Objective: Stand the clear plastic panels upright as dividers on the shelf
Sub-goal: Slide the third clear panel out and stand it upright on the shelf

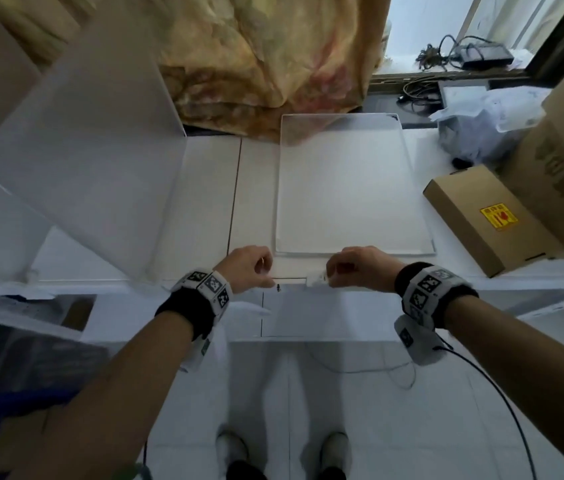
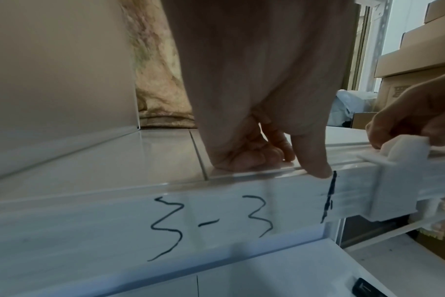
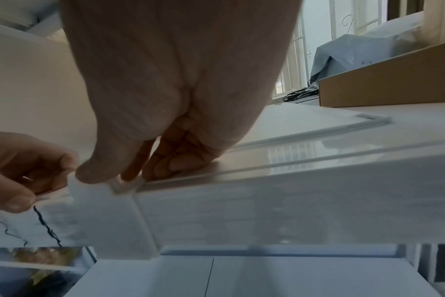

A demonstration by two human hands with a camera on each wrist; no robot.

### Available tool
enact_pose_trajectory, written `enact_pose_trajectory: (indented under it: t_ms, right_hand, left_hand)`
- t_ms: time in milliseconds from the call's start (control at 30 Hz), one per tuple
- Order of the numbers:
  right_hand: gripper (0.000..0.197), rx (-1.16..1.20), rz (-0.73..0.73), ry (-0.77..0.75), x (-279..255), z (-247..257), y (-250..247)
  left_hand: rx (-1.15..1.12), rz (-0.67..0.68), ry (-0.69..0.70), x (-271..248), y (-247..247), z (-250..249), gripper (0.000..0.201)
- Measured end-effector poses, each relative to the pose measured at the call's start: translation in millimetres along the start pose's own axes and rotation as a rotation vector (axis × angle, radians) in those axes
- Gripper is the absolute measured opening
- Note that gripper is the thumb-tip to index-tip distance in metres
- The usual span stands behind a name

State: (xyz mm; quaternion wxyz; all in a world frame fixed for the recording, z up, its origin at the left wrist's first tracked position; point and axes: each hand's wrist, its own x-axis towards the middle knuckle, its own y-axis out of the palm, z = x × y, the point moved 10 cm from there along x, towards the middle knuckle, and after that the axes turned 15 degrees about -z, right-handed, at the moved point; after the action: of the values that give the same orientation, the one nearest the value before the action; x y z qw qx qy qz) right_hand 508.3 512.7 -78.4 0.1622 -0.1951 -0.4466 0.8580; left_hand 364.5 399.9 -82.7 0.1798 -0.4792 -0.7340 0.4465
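We rest our left hand point(image 1: 251, 263) on the front edge of the white shelf point(image 1: 204, 188), fingers curled under, thumb tip pressing the lip beside a black pen mark point(image 2: 329, 196); it holds nothing. Our right hand point(image 1: 356, 266) pinches a small white clip point(image 3: 109, 217) seated over that same front edge. One clear panel point(image 1: 349, 188) lies flat on the shelf just beyond our hands; another panel point(image 1: 90, 161) stands tilted at the left.
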Motion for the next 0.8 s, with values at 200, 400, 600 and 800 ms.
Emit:
enact_pose_trajectory:
  t_ms: [200,400,600,800]
  right_hand:
    - [0.023,0.003,-0.031,-0.002,6.8,-5.8,-1.2]
    - [0.020,0.034,-0.076,0.022,11.9,-14.7,0.8]
    - [0.031,-0.038,-0.109,0.051,16.0,-17.4,2.5]
    - [0.044,-0.164,-0.164,0.045,19.5,-6.1,8.6]
  left_hand:
    - [-0.059,-0.003,-0.038,5.4,1.4,8.1,0.028]
    - [-0.058,0.035,-0.044,9.3,7.8,11.3,0.029]
    - [-0.049,0.084,-0.068,14.6,10.7,12.4,0.031]
    - [-0.057,0.086,-0.078,15.9,11.6,12.4,0.030]
